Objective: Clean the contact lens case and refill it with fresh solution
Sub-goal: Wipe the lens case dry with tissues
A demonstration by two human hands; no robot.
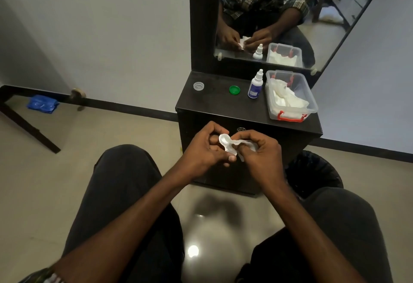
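Note:
My left hand (206, 148) holds the white contact lens case (224, 140) in front of the dark dresser, one round well facing up. My right hand (260, 150) pinches a crumpled white tissue (242, 143) against the case's other end, which is hidden. On the dresser top (214, 103) lie a clear cap (198, 86) at the left and a green cap (234, 89) in the middle. A white solution bottle with a blue label (254, 86) stands upright beside them.
A clear plastic box with red latches (290, 96) holds white tissues at the dresser's right. A mirror (279, 14) rises behind it. A black-lined bin (312, 171) sits on the floor at right. My knees frame the floor below.

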